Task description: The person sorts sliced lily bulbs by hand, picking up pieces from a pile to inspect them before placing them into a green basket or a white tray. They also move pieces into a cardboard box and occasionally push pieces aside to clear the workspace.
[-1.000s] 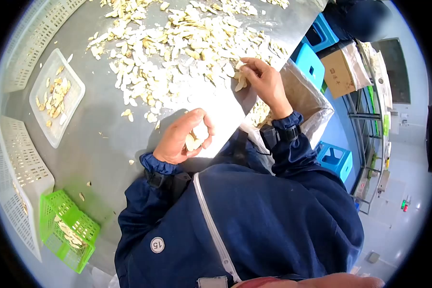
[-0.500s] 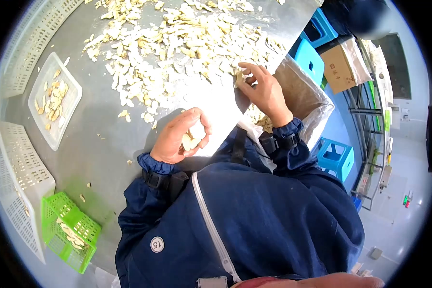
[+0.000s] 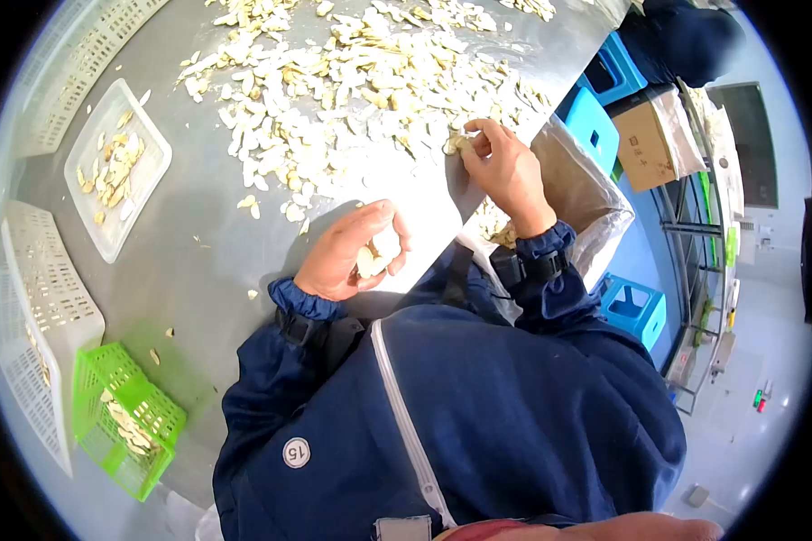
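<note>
A spread of pale, dried-looking slices (image 3: pixel 334 86) covers the metal table (image 3: pixel 212 298) in front of me. My left hand (image 3: pixel 352 252), near the table edge, is curled around a few of these slices (image 3: pixel 377 252). At the right edge of the spread, my right hand (image 3: pixel 512 176) pinches a pale slice (image 3: pixel 460 143) between thumb and fingers. Under my right wrist stands a box lined with clear plastic (image 3: pixel 595 194), with more slices (image 3: pixel 493 224) inside it.
A white tray (image 3: pixel 159 171) with darker pieces lies left. White perforated baskets (image 3: pixel 59 279) and a green basket (image 3: pixel 140 397) line the left side. Blue stools (image 3: pixel 636 307), a carton (image 3: pixel 645 144) and a metal rack (image 3: pixel 695 225) stand right. Another person (image 3: pixel 686 41) is at the upper right.
The view has shifted a little, so the table and tray appear farther right and higher. Both hands keep nearly the same grip, with slices still in them.
</note>
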Motion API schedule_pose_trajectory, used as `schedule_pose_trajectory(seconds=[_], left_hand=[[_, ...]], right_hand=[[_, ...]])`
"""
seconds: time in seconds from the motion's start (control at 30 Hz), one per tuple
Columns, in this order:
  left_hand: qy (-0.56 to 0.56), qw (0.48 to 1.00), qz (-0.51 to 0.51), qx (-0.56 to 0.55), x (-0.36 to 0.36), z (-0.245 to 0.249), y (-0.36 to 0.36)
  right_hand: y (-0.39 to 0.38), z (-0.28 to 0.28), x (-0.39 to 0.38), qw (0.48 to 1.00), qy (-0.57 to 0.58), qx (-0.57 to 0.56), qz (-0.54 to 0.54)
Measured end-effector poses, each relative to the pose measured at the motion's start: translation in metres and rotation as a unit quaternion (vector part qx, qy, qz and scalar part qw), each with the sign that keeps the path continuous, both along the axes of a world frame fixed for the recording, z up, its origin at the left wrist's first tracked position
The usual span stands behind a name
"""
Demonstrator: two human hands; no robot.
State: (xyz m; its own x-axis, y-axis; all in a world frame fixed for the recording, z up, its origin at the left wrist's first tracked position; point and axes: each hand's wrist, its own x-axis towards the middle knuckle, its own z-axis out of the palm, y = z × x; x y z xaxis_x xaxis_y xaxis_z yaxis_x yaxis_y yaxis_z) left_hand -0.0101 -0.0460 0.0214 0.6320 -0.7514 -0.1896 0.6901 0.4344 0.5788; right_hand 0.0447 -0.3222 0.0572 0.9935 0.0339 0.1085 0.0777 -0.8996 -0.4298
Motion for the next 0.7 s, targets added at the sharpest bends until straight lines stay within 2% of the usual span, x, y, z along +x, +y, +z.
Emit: schedule_pose_trajectory(seconds=[0.07,0.17,0.3,0.37,0.47,0.57,0.7], left_hand=[[0.0,1.0,0.002,-0.003,0.0,0.0,-0.001],[0.002,1.0,0.008,-0.001,-0.002,-0.002,-0.001],[-0.009,1.0,-0.008,-0.005,0.001,-0.003,-0.001],[-0.01,1.0,-0.01,-0.003,0.001,-0.003,0.0],[-0.007,1.0,0.0,0.006,0.0,-0.002,-0.001],[-0.007,1.0,0.007,0.008,-0.001,-0.003,-0.002],[-0.013,1.0,-0.005,0.0,0.001,-0.002,0.0]], right_hand=[[-0.002,0.002,0.002,0.999,-0.023,0.029,0.031],[-0.003,0.006,0.003,0.998,-0.037,0.013,0.057],[-0.02,-0.005,0.011,0.979,-0.177,-0.101,0.003],[-0.025,-0.003,0.013,0.967,-0.209,-0.142,-0.019],[-0.02,0.004,0.013,0.994,-0.082,-0.057,-0.034],[-0.02,-0.001,0.012,0.988,-0.111,-0.103,-0.013],[-0.02,-0.009,0.02,0.991,-0.113,-0.069,0.03]])
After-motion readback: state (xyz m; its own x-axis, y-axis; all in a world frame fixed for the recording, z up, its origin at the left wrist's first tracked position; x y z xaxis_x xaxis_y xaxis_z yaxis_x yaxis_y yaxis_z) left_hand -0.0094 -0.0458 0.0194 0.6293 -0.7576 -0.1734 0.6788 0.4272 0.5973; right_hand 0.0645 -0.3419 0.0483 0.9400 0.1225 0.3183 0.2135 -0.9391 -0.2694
